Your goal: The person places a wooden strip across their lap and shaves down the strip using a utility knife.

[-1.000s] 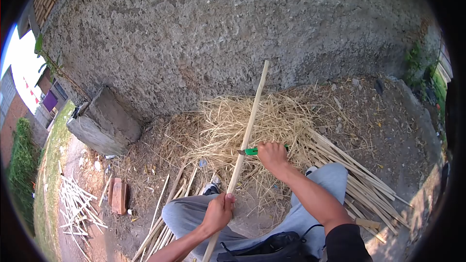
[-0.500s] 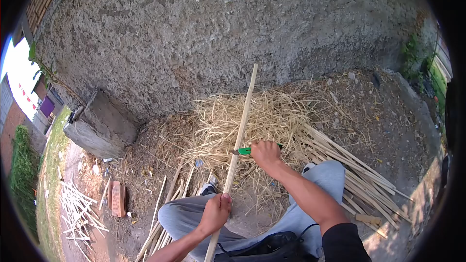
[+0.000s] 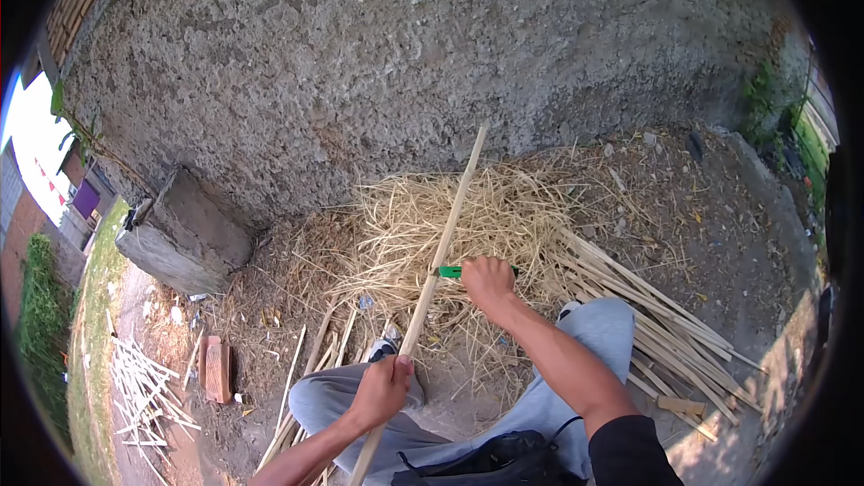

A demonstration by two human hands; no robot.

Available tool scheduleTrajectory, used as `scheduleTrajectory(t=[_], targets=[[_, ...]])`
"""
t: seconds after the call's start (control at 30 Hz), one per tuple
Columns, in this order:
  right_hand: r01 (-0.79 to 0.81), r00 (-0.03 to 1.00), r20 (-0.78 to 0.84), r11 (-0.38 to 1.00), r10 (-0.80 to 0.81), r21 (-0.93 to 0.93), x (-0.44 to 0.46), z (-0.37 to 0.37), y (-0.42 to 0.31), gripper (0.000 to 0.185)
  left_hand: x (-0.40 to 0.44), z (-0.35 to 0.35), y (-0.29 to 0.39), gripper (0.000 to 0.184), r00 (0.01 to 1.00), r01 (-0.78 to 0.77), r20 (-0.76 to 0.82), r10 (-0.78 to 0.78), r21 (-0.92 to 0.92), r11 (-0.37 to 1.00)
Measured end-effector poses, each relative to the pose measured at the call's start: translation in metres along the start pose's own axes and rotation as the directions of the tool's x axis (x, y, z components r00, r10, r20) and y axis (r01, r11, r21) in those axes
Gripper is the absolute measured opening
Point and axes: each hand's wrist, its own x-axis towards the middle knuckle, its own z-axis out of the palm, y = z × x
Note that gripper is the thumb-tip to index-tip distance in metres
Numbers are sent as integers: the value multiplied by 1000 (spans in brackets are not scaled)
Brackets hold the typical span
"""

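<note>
Right hand (image 3: 489,281) closed in a fist round a green-handled knife (image 3: 450,272), its short blade meeting the edge of a long pale strip (image 3: 454,207); whether it bites is too small to tell. Left hand (image 3: 382,390) wrapped round the same strip lower down, thumb uppermost. Strip slants between the knees, upper end free, lower end running out of view. Step in hand, by my reading: drawing blade along strip; a further stroke would call for a firm left grip and a shallow, even blade angle. Strip straight, slim, smooth-looking; bamboo or wood, cannot say. Beyond it, a tangled mound of curly, straw-coloured shavings (image 3: 513,198). Right of the grey trousers (image 3: 594,333), a loose fan of slender sticks (image 3: 675,333); left, more sticks (image 3: 292,378), then a grooved reddish brick (image 3: 216,369) and a whiter stick heap (image 3: 144,378). Farther out, a weathered block (image 3: 193,234) against a rough, pitted grey wall (image 3: 360,54).
</note>
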Motion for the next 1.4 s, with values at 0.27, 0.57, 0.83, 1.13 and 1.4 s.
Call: scheduleTrajectory(t=[0.27, 0.57, 0.83, 1.13, 1.4], targets=[[-305, 922, -234, 951, 309, 54, 7, -2, 72, 13, -88, -38, -42, 35, 988, 39, 149, -52, 90, 995], [-180, 964, -120, 913, 238, 365, -46, -67, 36, 15, -85, -22, -103, 42, 978, 211, 72, -198, -311, 927], [145, 986, -112, 973, -127, 178, -72, -37, -10, 15, -70, 9, -66, 45, 973, 226, 71, -219, -474, 851], [127, 968, -222, 992, -117, 28, -45, -14, 5, 10, -73, 30, -55, 43, 973, 229, 86, -212, -406, 885], [101, 965, -249, 994, -85, 51, -34, -1, 8, 13, -95, 14, -58, 41, 975, 221, 74, -209, -390, 894]])
